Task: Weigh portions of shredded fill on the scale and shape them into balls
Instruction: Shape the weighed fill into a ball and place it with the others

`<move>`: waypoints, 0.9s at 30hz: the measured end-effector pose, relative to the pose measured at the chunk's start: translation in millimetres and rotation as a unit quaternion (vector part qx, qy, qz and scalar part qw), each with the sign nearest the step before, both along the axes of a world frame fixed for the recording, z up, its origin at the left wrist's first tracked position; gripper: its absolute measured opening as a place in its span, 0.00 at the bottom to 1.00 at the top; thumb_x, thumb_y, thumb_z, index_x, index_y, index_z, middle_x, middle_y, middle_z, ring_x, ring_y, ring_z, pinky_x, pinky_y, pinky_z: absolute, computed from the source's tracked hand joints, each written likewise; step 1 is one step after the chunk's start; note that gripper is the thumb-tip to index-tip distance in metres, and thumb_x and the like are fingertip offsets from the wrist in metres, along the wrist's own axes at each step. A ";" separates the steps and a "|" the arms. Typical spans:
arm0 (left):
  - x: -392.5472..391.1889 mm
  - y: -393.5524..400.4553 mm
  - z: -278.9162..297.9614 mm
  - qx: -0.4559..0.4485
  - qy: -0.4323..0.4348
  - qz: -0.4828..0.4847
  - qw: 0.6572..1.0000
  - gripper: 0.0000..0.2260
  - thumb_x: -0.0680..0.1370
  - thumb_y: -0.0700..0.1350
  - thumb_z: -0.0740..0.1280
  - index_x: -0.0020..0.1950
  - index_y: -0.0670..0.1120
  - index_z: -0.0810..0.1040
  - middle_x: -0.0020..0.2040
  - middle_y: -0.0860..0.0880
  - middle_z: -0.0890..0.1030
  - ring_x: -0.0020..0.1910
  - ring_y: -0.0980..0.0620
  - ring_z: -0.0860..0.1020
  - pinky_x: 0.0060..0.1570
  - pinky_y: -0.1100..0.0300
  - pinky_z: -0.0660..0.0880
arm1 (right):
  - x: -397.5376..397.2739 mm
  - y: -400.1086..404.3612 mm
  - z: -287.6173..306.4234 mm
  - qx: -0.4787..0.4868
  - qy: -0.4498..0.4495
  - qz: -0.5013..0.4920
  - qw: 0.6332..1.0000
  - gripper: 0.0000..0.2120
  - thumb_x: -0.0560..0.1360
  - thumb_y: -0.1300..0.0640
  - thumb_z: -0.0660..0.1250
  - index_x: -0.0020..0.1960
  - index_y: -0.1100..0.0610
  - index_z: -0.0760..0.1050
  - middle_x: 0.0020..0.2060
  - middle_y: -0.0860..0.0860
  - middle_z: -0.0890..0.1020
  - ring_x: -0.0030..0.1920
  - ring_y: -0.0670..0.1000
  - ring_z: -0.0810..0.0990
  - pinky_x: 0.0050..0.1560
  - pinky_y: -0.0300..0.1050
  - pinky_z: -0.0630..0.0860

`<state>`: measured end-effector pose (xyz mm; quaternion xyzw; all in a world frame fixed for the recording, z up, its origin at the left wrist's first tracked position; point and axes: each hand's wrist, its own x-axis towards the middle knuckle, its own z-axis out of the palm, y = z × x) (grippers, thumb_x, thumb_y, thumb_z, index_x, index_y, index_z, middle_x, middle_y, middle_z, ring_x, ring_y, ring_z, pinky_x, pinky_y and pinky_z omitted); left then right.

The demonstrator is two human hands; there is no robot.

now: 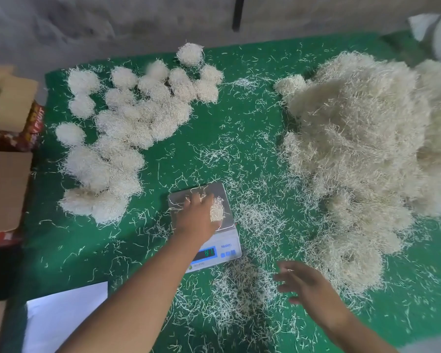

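A small digital scale (224, 244) with a steel pan (180, 200) sits on the green cloth at centre. My left hand (197, 215) lies over the pan, fingers closed around a clump of shredded fill (217, 210). My right hand (304, 282) hovers open, fingers spread, above loose shreds (239, 294) in front of the scale. A big heap of pale shredded fill (362, 154) fills the right side. Several finished fill balls (127, 128) lie grouped at the left.
Green cloth (69, 253) covers the table, strewn with stray shreds. Open cardboard boxes (4, 179) stand at the left edge. A white sheet (61, 317) lies at the near left. A grey wall runs behind the table.
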<state>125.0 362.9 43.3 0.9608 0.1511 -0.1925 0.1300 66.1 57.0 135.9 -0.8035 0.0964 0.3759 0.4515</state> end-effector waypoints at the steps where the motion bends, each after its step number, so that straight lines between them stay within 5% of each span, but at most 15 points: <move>1: 2.8 0.2 0.2 0.001 -0.003 0.000 1.000 0.38 0.76 0.63 0.72 0.81 0.57 0.59 0.79 0.44 0.64 0.76 0.39 0.66 0.62 0.38 0.77 | 1.0 -0.7 -1.5 -0.001 0.003 -0.004 1.000 0.11 0.84 0.52 0.66 0.66 0.47 0.78 0.50 0.40 0.88 0.49 0.42 0.87 0.51 0.44 0.84; 8: 3.6 5.9 3.5 -0.020 -0.047 -0.011 0.999 0.29 0.79 0.57 0.72 0.77 0.50 0.68 0.70 0.45 0.76 0.64 0.41 0.77 0.57 0.48 0.78 | 6.6 -1.3 -3.4 -0.001 0.012 0.012 1.000 0.09 0.85 0.51 0.65 0.63 0.48 0.79 0.49 0.41 0.88 0.49 0.44 0.87 0.55 0.51 0.85; 13: -5.4 5.4 16.0 -0.017 -0.035 -0.001 0.999 0.44 0.76 0.63 0.73 0.84 0.60 0.50 0.84 0.46 0.54 0.79 0.35 0.63 0.69 0.38 0.73 | 13.9 -1.9 -5.8 0.014 0.003 0.049 0.999 0.09 0.85 0.50 0.66 0.63 0.46 0.78 0.51 0.41 0.88 0.51 0.43 0.87 0.54 0.48 0.85; 18: -33.8 12.1 49.9 -0.043 -0.077 0.056 0.995 0.51 0.73 0.70 0.71 0.83 0.65 0.38 0.85 0.54 0.40 0.83 0.36 0.51 0.71 0.35 0.70 | 20.6 -10.4 -10.8 0.031 0.018 0.096 0.995 0.09 0.84 0.48 0.67 0.63 0.45 0.79 0.52 0.41 0.88 0.51 0.43 0.87 0.54 0.47 0.85; 22: -83.4 8.0 78.4 -0.024 -0.202 0.141 0.969 0.34 0.80 0.64 0.66 0.82 0.58 0.58 0.82 0.49 0.62 0.72 0.45 0.73 0.67 0.41 0.75 | 30.3 -16.5 -13.3 0.050 0.020 0.110 0.992 0.10 0.83 0.47 0.68 0.62 0.47 0.80 0.52 0.43 0.88 0.51 0.45 0.88 0.53 0.47 0.86; 24: -112.9 5.0 83.4 -0.025 -0.273 0.194 0.942 0.20 0.82 0.56 0.65 0.73 0.52 0.73 0.69 0.47 0.77 0.59 0.45 0.81 0.54 0.48 0.81 | 34.3 -18.8 -13.9 0.057 0.023 0.112 0.992 0.10 0.83 0.46 0.68 0.62 0.47 0.80 0.51 0.43 0.88 0.51 0.46 0.88 0.55 0.49 0.86; 27: -149.1 2.0 86.1 -0.014 -0.294 0.232 0.927 0.08 0.82 0.47 0.66 0.59 0.51 0.81 0.51 0.49 0.83 0.41 0.46 0.79 0.39 0.55 0.76 | 41.8 -20.0 -12.9 0.064 0.025 0.115 0.991 0.10 0.84 0.47 0.67 0.62 0.48 0.81 0.51 0.43 0.89 0.51 0.45 0.88 0.55 0.48 0.84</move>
